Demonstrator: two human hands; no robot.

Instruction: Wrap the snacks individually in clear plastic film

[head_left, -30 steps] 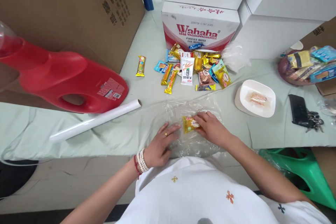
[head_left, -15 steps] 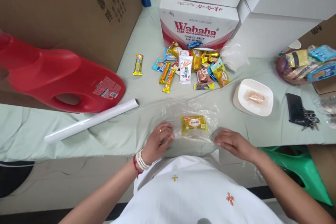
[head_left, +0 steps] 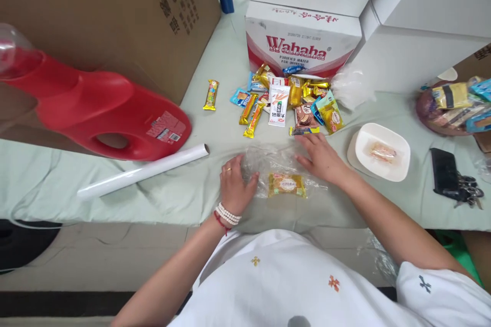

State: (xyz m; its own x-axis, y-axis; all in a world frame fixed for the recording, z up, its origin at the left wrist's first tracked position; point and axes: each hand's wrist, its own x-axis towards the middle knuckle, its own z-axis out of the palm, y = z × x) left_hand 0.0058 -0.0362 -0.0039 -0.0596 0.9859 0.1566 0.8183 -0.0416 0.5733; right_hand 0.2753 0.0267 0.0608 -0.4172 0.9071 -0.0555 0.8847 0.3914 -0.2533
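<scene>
A yellow snack packet lies in a sheet of clear plastic film spread on the pale green cloth in front of me. My left hand, with a ring and a bead bracelet, curls its fingers and thumb on the film's left edge, just left of the packet. My right hand lies with fingers stretched flat on the film's far right corner, above and to the right of the packet. It holds nothing I can see.
A pile of snack packets sits before a Wahaha box. A red jug and a white roll lie on the left. A white dish, a black phone with keys and a bowl of snacks are on the right.
My right hand left the packet, drew back to the film's near edge, then went forward to its far right corner. The left hand shifted up along the left edge. The film now lies closer around the packet.
</scene>
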